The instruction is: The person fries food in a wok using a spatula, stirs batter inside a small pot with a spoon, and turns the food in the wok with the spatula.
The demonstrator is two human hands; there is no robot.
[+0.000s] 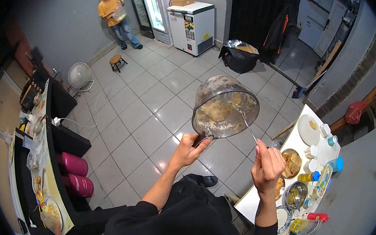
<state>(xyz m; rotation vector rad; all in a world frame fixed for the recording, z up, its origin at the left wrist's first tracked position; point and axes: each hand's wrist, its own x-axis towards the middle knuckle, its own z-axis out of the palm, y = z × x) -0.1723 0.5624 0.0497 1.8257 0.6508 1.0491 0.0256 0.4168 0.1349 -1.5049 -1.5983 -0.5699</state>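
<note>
Grey tiles point(142, 127) pave the floor, reflecting light near the middle of the room. At the far side stand a white chest freezer point(202, 33) and, left of it, a person in a yellow shirt point(110, 10); a white fan point(79, 75) sits on the left, near two pink cylinders point(78, 185). Along the right, a white table point(251, 207) bears plates, bowls and bottles. Above the floor, between that table and the left-side counter, a pot point(213, 85) is held tilted, pale food point(215, 112) inside. The left hand point(188, 151) grips its dark handle; the right hand's fingers point(263, 153) pinch a metal utensil point(251, 132) reaching into it.
</note>
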